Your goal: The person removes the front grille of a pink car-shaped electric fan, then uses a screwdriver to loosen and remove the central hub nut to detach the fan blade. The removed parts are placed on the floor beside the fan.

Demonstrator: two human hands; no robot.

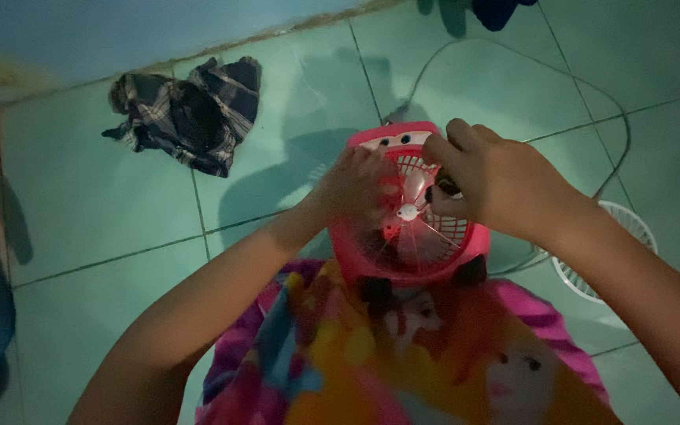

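Both of my hands are on the small pink fan, which rests against my lap with its open front tilted up toward me. My left hand curls against the fan's left rim, fingers bent in over the pale blades; whether it grips the rim or only presses on it, I cannot tell. My right hand comes in from the right and closes its fingertips on a small dark part just beside the white hub at the middle of the blades. Nearest me, under the fan, a bright printed cloth in pink, yellow and orange covers my legs. Just right of my right forearm, a white round grille lies flat on the green tiled floor. A thin cable loops across the tiles beyond the fan. Farther off to the left, near the foot of the wall, lies a crumpled dark checked cloth.
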